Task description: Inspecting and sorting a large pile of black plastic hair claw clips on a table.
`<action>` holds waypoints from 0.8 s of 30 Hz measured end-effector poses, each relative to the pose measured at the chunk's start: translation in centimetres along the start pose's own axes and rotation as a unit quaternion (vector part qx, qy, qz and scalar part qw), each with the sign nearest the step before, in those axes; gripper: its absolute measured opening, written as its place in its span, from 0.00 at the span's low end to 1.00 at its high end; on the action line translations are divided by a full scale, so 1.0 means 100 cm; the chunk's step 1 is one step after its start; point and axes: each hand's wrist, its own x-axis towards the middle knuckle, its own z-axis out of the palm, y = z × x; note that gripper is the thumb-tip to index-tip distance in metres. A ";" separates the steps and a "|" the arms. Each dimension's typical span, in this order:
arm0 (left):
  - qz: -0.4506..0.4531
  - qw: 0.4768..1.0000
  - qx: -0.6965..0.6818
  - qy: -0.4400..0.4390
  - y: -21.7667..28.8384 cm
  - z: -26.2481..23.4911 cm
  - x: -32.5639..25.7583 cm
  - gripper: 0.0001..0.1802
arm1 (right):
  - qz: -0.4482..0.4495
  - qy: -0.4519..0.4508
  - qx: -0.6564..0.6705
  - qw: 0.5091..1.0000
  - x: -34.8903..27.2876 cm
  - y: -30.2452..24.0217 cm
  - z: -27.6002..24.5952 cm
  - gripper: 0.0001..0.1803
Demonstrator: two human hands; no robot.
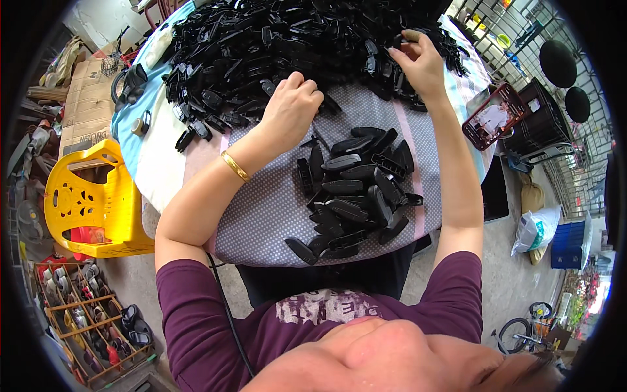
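Observation:
Black elongated plastic pieces lie in a large heap (241, 59) across the far side of the table. My left hand (292, 110) is at the heap's near edge, its fingers curled together; whatever they hold is hidden beneath them. Over the heap's right part is my right hand (423, 68), with thumb and fingers bent and apart among the black pieces. Closer to me, between my forearms, sits a smaller pile (356, 189) of similar black pieces with rounded ends. Neither hand touches this pile.
A patterned cloth (255, 225) covers the round-edged table. A phone (495, 117) with its screen lit stands at the right edge. A roll of tape (141, 123) lies at the left. A yellow plastic chair (98, 199) and a shoe rack (91, 313) stand left; a black cable (225, 313) hangs near my left arm.

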 end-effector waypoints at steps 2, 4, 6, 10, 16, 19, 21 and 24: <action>-0.010 1.000 -0.001 0.016 0.002 -0.003 0.001 0.11 | 0.040 -0.082 0.314 0.945 -0.011 -0.018 0.000 0.17; -0.018 0.999 -0.004 0.032 0.006 -0.007 0.001 0.10 | 0.071 -0.165 0.403 0.897 -0.024 -0.042 -0.003 0.14; -0.046 0.980 -0.139 0.137 0.007 -0.012 0.002 0.11 | 0.085 -0.190 0.508 0.836 -0.038 -0.061 0.001 0.14; -0.157 0.888 -0.392 0.182 0.011 -0.024 0.009 0.14 | 0.045 -0.176 0.584 0.791 -0.055 -0.077 0.006 0.16; -0.212 0.780 -0.584 0.079 0.010 -0.026 0.007 0.19 | 0.000 -0.168 0.437 0.884 -0.066 -0.085 0.011 0.17; -0.242 0.635 -0.728 0.087 0.009 -0.028 0.004 0.19 | 0.015 -0.174 0.408 0.896 -0.066 -0.087 0.009 0.17; -0.243 0.582 -0.770 0.099 0.006 -0.024 0.001 0.17 | 0.007 -0.180 0.399 0.899 -0.066 -0.087 0.008 0.17; -0.257 0.512 -0.810 0.125 0.007 -0.023 0.000 0.17 | -0.021 -0.180 0.366 0.913 -0.067 -0.087 0.007 0.18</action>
